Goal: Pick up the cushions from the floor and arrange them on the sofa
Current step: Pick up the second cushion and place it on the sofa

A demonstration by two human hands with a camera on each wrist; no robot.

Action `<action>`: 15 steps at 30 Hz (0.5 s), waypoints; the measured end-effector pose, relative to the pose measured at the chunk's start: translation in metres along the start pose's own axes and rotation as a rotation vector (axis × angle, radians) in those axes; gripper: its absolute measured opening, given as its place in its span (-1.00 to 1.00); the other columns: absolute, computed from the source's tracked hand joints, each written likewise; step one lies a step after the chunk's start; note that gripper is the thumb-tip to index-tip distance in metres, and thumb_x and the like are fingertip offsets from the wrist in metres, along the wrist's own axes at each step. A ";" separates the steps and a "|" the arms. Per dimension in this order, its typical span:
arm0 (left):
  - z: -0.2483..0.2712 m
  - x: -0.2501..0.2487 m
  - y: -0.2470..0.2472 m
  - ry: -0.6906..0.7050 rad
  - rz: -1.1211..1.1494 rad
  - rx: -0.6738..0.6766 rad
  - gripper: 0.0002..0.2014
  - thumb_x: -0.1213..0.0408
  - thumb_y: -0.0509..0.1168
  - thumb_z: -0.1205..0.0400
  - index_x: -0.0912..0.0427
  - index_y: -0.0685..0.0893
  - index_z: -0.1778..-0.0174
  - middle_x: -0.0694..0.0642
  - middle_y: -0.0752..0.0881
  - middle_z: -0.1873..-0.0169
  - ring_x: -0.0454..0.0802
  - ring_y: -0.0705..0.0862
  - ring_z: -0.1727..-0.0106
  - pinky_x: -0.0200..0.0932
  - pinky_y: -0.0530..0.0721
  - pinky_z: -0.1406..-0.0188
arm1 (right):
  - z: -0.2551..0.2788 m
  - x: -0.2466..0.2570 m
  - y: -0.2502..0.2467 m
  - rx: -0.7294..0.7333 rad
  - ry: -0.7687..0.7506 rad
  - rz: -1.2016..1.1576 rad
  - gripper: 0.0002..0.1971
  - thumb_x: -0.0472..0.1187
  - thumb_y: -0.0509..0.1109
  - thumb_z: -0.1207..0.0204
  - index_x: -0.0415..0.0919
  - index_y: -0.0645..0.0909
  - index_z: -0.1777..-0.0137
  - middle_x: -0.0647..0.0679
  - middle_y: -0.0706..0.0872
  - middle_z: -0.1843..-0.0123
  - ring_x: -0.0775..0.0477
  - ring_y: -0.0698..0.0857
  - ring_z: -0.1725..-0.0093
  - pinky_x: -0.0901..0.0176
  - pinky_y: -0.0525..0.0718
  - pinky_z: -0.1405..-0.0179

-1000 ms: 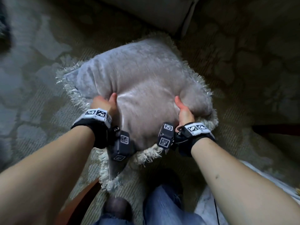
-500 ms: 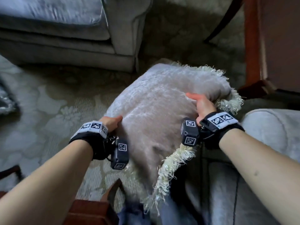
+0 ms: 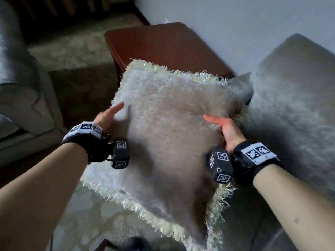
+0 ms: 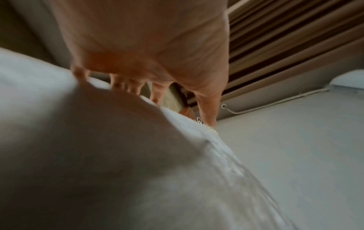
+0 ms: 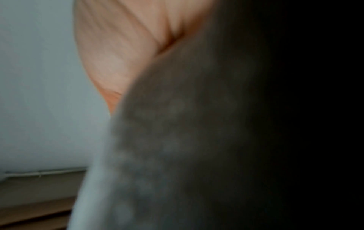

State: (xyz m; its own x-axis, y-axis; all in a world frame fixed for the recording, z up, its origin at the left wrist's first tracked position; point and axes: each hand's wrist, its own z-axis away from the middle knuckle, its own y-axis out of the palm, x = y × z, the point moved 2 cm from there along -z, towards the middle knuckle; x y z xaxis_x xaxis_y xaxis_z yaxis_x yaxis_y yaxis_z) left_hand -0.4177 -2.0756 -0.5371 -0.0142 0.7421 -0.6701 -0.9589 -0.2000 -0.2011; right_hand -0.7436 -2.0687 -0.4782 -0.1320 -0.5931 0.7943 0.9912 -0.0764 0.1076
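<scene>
- Left hand (image 3: 107, 117): on the cushion's (image 3: 168, 134) left edge, thumb straight on top. Left wrist view shows fingers (image 4: 126, 84) curled over the edge, so it grips the cushion.
- Right hand (image 3: 223, 128): grips the right edge, thumb on top, the other fingers hidden underneath. Right wrist view is mostly blocked by fabric and palm.
- Cushion: shaggy grey, pale fringe, held up in the air between both hands, clear of the floor, tilted. Its far right corner is touching or just beside the sofa (image 3: 293, 109); blur, cannot tell which.
- Sofa: grey, on the right. Its seat is barely visible past the right forearm.
- Around: wooden table (image 3: 163, 49) behind the cushion, another grey seat (image 3: 20, 98) at left, patterned carpet (image 3: 101, 220) below.
- Step, as judged: carrying the cushion over for placing; it is not set down yet.
- Risks, as judged: edge-only grips on soft, floppy fabric may slip and let it sag or drop; the fringe may snag on the table corner; a tilted release could let it slide off the seat or land crooked.
</scene>
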 end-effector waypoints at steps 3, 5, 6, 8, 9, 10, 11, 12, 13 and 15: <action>0.026 -0.024 0.091 -0.040 -0.041 0.246 0.05 -0.42 0.41 -0.28 0.33 0.49 -0.51 0.40 0.74 0.29 0.13 0.78 0.51 -0.06 0.69 0.30 | 0.031 0.002 -0.088 -0.055 -0.059 -0.083 -0.73 -0.30 0.40 -0.48 -0.21 0.83 0.41 -0.10 0.83 0.37 -0.09 0.78 0.45 0.16 0.77 0.33; 0.039 -0.023 0.154 -0.023 -0.050 0.330 -0.23 -0.39 0.46 -0.28 0.20 0.77 -0.15 0.23 0.82 0.28 0.09 0.76 0.49 -0.12 0.72 0.21 | 0.049 -0.007 -0.154 -0.101 -0.095 -0.142 -0.75 -0.33 0.41 -0.45 -0.20 0.84 0.41 -0.10 0.83 0.37 -0.08 0.79 0.44 0.18 0.79 0.33; 0.049 -0.022 0.189 0.003 -0.040 0.351 -0.39 -0.35 0.46 -0.32 0.12 0.82 -0.01 0.16 0.83 0.20 0.06 0.76 0.43 -0.16 0.75 0.17 | 0.057 -0.013 -0.189 -0.141 -0.110 -0.168 -0.81 -0.32 0.44 -0.39 -0.20 0.84 0.38 -0.11 0.84 0.35 -0.08 0.80 0.42 0.18 0.80 0.32; 0.066 -0.013 0.261 0.073 -0.067 0.391 -0.46 -0.29 0.43 -0.40 0.13 0.83 0.00 0.07 0.81 0.24 -0.02 0.76 0.43 -0.20 0.78 0.19 | 0.076 -0.028 -0.261 -0.203 -0.132 -0.219 -0.88 -0.28 0.46 -0.29 -0.21 0.85 0.34 -0.11 0.85 0.33 -0.07 0.81 0.40 0.19 0.80 0.34; 0.073 -0.005 0.300 0.088 -0.126 0.394 -0.28 -0.37 0.45 -0.30 0.16 0.78 -0.17 0.08 0.83 0.15 0.00 0.80 0.31 -0.11 0.79 0.05 | 0.087 -0.038 -0.297 -0.241 -0.124 -0.235 -0.88 -0.25 0.46 -0.27 -0.22 0.84 0.33 -0.11 0.84 0.33 -0.06 0.81 0.42 0.21 0.79 0.36; 0.085 0.003 0.339 0.106 -0.225 0.355 -0.01 -0.47 0.46 -0.13 0.20 0.69 -0.33 0.14 0.82 -0.06 0.05 0.82 0.09 0.02 0.74 -0.15 | 0.099 -0.049 -0.335 -0.289 -0.117 -0.253 -0.88 -0.22 0.47 -0.26 -0.24 0.82 0.29 -0.11 0.83 0.34 -0.06 0.79 0.44 0.22 0.78 0.37; 0.104 0.008 0.378 0.146 -0.320 0.323 0.14 -0.55 0.42 -0.07 0.24 0.62 -0.42 0.21 0.74 -0.25 0.12 0.77 -0.16 0.08 0.66 -0.30 | 0.113 -0.060 -0.371 -0.342 -0.106 -0.284 -0.87 -0.21 0.49 -0.25 -0.25 0.79 0.25 -0.13 0.81 0.35 -0.08 0.77 0.46 0.22 0.77 0.38; 0.116 0.017 0.416 0.202 -0.419 0.296 0.10 -0.54 0.34 -0.21 0.29 0.56 -0.47 0.28 0.65 -0.37 0.19 0.67 -0.32 0.07 0.59 -0.39 | 0.128 -0.072 -0.410 -0.404 -0.096 -0.310 -0.88 -0.22 0.50 -0.28 -0.26 0.76 0.24 -0.14 0.78 0.37 -0.09 0.75 0.49 0.21 0.76 0.39; 0.138 0.023 0.452 0.284 -0.509 0.286 -0.08 -0.40 0.25 -0.47 0.36 0.52 -0.48 0.35 0.57 -0.43 0.25 0.59 -0.42 0.02 0.53 -0.43 | 0.144 -0.083 -0.444 -0.457 -0.082 -0.334 -0.91 -0.24 0.48 -0.34 -0.28 0.74 0.27 -0.14 0.76 0.41 -0.09 0.73 0.53 0.22 0.74 0.43; 0.174 0.044 0.526 0.412 -0.627 0.310 -0.42 -0.02 0.08 -0.75 0.45 0.51 -0.44 0.44 0.53 -0.43 0.33 0.51 -0.45 0.00 0.47 -0.40 | 0.178 -0.109 -0.512 -0.585 -0.043 -0.376 -0.79 -0.32 0.41 -0.48 -0.29 0.69 0.38 -0.11 0.70 0.53 -0.05 0.66 0.64 0.28 0.67 0.59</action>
State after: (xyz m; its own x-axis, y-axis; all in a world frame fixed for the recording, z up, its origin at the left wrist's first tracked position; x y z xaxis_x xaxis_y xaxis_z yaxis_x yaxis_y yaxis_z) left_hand -0.9717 -2.0367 -0.5485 0.5991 0.3504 -0.7199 -0.7899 0.4057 -0.4599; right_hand -1.2377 -1.8221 -0.5139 -0.4551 -0.4102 0.7903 0.7153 -0.6970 0.0501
